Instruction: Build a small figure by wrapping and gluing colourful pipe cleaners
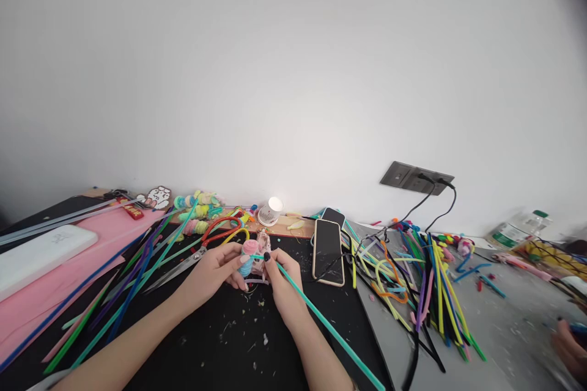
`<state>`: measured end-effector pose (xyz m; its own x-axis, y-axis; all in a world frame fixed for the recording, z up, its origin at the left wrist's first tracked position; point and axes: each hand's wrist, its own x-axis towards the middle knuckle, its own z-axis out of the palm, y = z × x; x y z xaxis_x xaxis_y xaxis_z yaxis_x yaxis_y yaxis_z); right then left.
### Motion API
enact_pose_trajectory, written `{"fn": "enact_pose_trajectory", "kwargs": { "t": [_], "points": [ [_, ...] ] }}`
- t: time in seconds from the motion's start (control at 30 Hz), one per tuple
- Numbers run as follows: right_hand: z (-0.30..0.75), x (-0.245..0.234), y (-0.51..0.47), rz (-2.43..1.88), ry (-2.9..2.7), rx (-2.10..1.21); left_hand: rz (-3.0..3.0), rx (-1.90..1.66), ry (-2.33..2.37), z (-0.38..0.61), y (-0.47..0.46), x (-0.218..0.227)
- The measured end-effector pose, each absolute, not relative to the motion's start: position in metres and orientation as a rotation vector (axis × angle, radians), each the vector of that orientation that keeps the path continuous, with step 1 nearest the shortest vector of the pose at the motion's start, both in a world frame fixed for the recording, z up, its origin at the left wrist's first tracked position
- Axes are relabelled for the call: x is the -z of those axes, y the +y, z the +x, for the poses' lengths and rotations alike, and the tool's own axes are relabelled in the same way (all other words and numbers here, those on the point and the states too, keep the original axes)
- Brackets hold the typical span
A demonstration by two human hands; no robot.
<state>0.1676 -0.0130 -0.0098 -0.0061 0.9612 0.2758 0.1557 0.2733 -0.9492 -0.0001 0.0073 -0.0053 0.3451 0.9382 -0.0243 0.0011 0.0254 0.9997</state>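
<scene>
My left hand (pixel 224 266) is closed around a small coil (pixel 248 259) of fuzzy pipe cleaner, pink on top and blue below. In my right hand (pixel 282 275) a long teal pipe cleaner (pixel 328 324) is pinched between thumb and fingers. One end of it reaches the coil; the other trails down to the lower right. Behind the hands lies a small pinkish object (pixel 263 241), partly hidden. Red-handled scissors (pixel 197 253) rest just left of my left hand, blades pointing toward the lower left.
Two phones (pixel 328 253) lie right of my hands, with black cables across the table. Loose pipe cleaners (pixel 440 293) are heaped farther right. A paper cup (pixel 270 211) stands by the wall. Pink sheets (pixel 110 229) and a white box (pixel 50 256) lie left. Another person's hand (pixel 568 348) shows at the right edge.
</scene>
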Motion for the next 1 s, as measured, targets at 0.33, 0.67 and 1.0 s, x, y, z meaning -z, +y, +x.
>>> {"fn": "enact_pose_trajectory", "kwargs": {
  "t": [0.33,0.67,1.0],
  "points": [
    [0.162,0.004,-0.03,-1.018,-1.84,-0.222,1.502,-1.041,1.088,0.0,0.004,0.002],
    [0.164,0.003,-0.032,-1.089,-1.905,-0.359,1.415,-1.162,1.171,0.0,0.003,-0.002],
    [0.167,0.007,-0.021,-1.337,-1.78,-0.306,1.212,-1.214,1.193,-0.005,0.013,0.003]
  ]
}}
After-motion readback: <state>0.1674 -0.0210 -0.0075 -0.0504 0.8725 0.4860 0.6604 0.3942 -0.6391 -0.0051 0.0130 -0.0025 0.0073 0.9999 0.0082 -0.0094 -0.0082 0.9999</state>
